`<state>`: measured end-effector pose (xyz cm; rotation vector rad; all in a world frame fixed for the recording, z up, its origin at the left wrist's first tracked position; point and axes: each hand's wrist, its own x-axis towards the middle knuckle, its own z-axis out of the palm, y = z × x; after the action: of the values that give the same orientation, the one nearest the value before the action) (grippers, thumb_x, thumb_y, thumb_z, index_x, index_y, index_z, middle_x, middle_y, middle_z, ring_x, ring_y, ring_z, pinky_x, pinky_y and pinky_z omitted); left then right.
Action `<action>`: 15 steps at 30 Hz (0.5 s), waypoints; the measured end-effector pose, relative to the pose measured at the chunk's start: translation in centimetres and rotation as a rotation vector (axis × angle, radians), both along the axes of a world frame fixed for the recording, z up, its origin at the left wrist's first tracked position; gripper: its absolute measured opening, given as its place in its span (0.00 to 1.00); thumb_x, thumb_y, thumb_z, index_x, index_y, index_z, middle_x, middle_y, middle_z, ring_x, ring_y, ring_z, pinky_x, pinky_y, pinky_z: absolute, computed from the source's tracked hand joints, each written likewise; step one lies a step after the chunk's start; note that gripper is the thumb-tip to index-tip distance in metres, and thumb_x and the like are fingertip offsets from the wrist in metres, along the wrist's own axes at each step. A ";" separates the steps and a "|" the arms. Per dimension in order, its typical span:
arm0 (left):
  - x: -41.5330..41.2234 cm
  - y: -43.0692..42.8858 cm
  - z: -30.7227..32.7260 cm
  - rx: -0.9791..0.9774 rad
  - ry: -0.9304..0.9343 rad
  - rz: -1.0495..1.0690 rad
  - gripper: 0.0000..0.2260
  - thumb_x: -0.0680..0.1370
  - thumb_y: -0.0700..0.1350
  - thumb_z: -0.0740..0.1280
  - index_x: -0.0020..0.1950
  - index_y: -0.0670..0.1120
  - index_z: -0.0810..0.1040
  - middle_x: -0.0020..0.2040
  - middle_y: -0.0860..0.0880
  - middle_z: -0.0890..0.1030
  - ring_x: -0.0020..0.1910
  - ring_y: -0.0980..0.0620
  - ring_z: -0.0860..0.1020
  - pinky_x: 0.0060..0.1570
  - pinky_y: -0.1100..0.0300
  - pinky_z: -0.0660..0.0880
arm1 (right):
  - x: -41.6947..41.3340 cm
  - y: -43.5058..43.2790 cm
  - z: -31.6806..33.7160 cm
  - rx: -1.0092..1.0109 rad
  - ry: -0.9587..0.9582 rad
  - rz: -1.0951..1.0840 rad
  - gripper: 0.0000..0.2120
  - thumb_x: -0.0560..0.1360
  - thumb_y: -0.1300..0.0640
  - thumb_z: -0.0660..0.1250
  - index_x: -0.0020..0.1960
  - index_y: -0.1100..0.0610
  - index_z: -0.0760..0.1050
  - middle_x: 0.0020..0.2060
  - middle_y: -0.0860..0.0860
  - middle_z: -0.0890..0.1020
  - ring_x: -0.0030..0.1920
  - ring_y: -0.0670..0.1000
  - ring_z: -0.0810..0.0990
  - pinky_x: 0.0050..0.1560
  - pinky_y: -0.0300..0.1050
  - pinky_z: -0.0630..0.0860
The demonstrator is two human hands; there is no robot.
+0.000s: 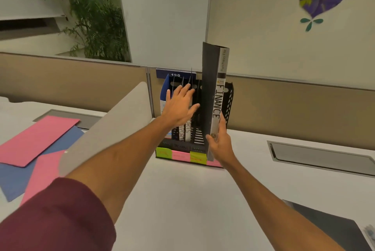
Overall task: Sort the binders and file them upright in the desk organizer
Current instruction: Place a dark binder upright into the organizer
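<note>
A black mesh desk organizer (228, 100) stands at the back of the white desk, with green and pink sticky labels (178, 155) along its front. Binders with white spines (183, 132) stand upright in its left slots. My right hand (220, 141) grips the lower spine of a black binder labelled FINANCE (217, 96), held upright at the organizer's right side. My left hand (179, 106) is spread flat with straight fingers against the tops of the filed binders and dividers.
Pink (38, 139) and blue folders (12, 177) lie on the desk at the left beside a grey curved divider (105, 131). A dark folder (332, 224) lies at the bottom right. A cable tray lid (322, 157) sits at the right. Beige partition behind.
</note>
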<state>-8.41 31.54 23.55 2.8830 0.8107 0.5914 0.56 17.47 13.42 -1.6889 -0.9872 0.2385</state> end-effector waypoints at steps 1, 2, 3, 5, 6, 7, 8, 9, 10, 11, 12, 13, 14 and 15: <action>0.5 0.6 0.1 -0.003 0.018 0.011 0.28 0.81 0.58 0.54 0.78 0.49 0.54 0.79 0.49 0.50 0.78 0.47 0.47 0.74 0.41 0.42 | 0.6 0.6 -0.2 0.004 0.010 0.005 0.41 0.77 0.67 0.63 0.78 0.45 0.42 0.75 0.49 0.61 0.63 0.32 0.69 0.54 0.20 0.62; 1.0 1.2 0.1 -0.006 0.031 0.019 0.28 0.81 0.58 0.54 0.78 0.49 0.54 0.79 0.49 0.50 0.78 0.47 0.46 0.74 0.41 0.42 | 1.2 1.1 -0.5 0.014 0.020 0.011 0.41 0.77 0.67 0.63 0.78 0.46 0.42 0.75 0.49 0.61 0.60 0.26 0.68 0.52 0.18 0.63; 1.3 1.7 0.0 -0.008 0.041 0.023 0.28 0.81 0.58 0.54 0.78 0.49 0.53 0.79 0.49 0.50 0.78 0.47 0.47 0.74 0.41 0.41 | 1.7 1.6 -0.9 0.023 0.027 0.015 0.40 0.77 0.67 0.63 0.78 0.46 0.43 0.74 0.49 0.61 0.58 0.21 0.65 0.49 0.16 0.63; 1.9 2.5 -0.4 -0.019 0.045 0.013 0.28 0.81 0.57 0.55 0.78 0.49 0.54 0.79 0.50 0.51 0.78 0.47 0.48 0.73 0.41 0.41 | 2.7 2.5 -1.5 0.031 0.028 0.025 0.40 0.77 0.68 0.63 0.78 0.48 0.44 0.72 0.47 0.62 0.60 0.23 0.64 0.46 0.14 0.63; 2.2 2.9 -0.7 -0.030 0.034 -0.002 0.27 0.81 0.57 0.55 0.78 0.49 0.54 0.79 0.50 0.53 0.78 0.48 0.49 0.73 0.41 0.41 | 3.1 2.8 -1.8 0.034 0.030 0.032 0.40 0.77 0.68 0.63 0.78 0.49 0.44 0.70 0.45 0.62 0.62 0.29 0.63 0.45 0.14 0.64; 2.4 3.2 -1.0 -0.038 0.016 -0.017 0.27 0.81 0.57 0.56 0.77 0.50 0.54 0.78 0.50 0.54 0.77 0.49 0.51 0.74 0.41 0.41 | 3.5 3.2 -2.2 0.039 0.032 0.039 0.40 0.77 0.69 0.63 0.78 0.50 0.44 0.69 0.44 0.61 0.62 0.33 0.62 0.44 0.15 0.65; 2.5 3.5 -1.3 -0.040 -0.004 -0.031 0.27 0.81 0.56 0.56 0.77 0.50 0.55 0.78 0.51 0.55 0.77 0.49 0.52 0.74 0.40 0.42 | 3.8 3.5 -2.5 0.041 0.032 0.046 0.40 0.76 0.69 0.63 0.78 0.50 0.44 0.68 0.44 0.61 0.62 0.34 0.62 0.44 0.15 0.66; 2.6 3.7 -1.5 -0.039 -0.023 -0.041 0.26 0.81 0.56 0.56 0.77 0.50 0.55 0.78 0.51 0.55 0.77 0.49 0.53 0.74 0.40 0.43 | 4.1 3.8 -2.8 0.040 0.032 0.053 0.40 0.77 0.69 0.63 0.78 0.50 0.45 0.68 0.43 0.61 0.62 0.34 0.63 0.44 0.16 0.67; 2.7 3.9 -1.7 -0.036 -0.041 -0.048 0.26 0.81 0.55 0.57 0.77 0.51 0.55 0.78 0.51 0.56 0.77 0.49 0.54 0.74 0.40 0.44 | 4.3 4.1 -3.1 0.036 0.032 0.058 0.39 0.77 0.68 0.63 0.78 0.50 0.45 0.68 0.43 0.61 0.62 0.36 0.63 0.44 0.16 0.68; 2.7 4.0 -2.0 -0.031 -0.057 -0.052 0.26 0.81 0.55 0.57 0.77 0.51 0.54 0.78 0.51 0.56 0.77 0.49 0.54 0.74 0.39 0.45 | 4.4 4.3 -3.2 0.034 0.035 0.061 0.39 0.77 0.68 0.63 0.78 0.50 0.45 0.69 0.44 0.62 0.63 0.39 0.63 0.44 0.17 0.69; 2.7 4.1 -2.3 -0.025 -0.070 -0.051 0.27 0.81 0.55 0.57 0.77 0.51 0.54 0.78 0.51 0.56 0.77 0.49 0.55 0.74 0.38 0.46 | 4.5 4.6 -3.4 0.031 0.037 0.059 0.39 0.77 0.67 0.63 0.78 0.49 0.45 0.71 0.45 0.62 0.63 0.40 0.64 0.47 0.19 0.69; 2.7 4.1 -2.6 -0.017 -0.084 -0.048 0.27 0.81 0.55 0.58 0.77 0.51 0.54 0.78 0.51 0.55 0.77 0.49 0.56 0.74 0.38 0.46 | 4.6 4.8 -3.4 0.031 0.033 0.044 0.39 0.77 0.66 0.64 0.78 0.49 0.45 0.72 0.46 0.62 0.63 0.38 0.67 0.54 0.24 0.70; 2.6 4.1 -2.9 -0.011 -0.100 -0.041 0.28 0.80 0.55 0.58 0.77 0.51 0.53 0.78 0.51 0.55 0.76 0.50 0.56 0.74 0.37 0.47 | 4.7 5.0 -3.4 0.028 0.029 0.030 0.39 0.77 0.65 0.64 0.78 0.48 0.45 0.74 0.47 0.61 0.63 0.35 0.68 0.60 0.32 0.68; 2.6 4.2 -3.2 -0.015 -0.117 -0.028 0.28 0.80 0.55 0.59 0.78 0.51 0.53 0.78 0.51 0.55 0.76 0.50 0.56 0.73 0.37 0.47 | 4.8 5.3 -3.5 0.024 0.031 0.028 0.39 0.77 0.64 0.64 0.78 0.47 0.44 0.75 0.48 0.60 0.65 0.35 0.65 0.64 0.40 0.66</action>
<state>-5.82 35.71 20.35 2.8106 0.7546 0.7391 5.38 22.78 9.90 -1.6459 -0.9873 0.2695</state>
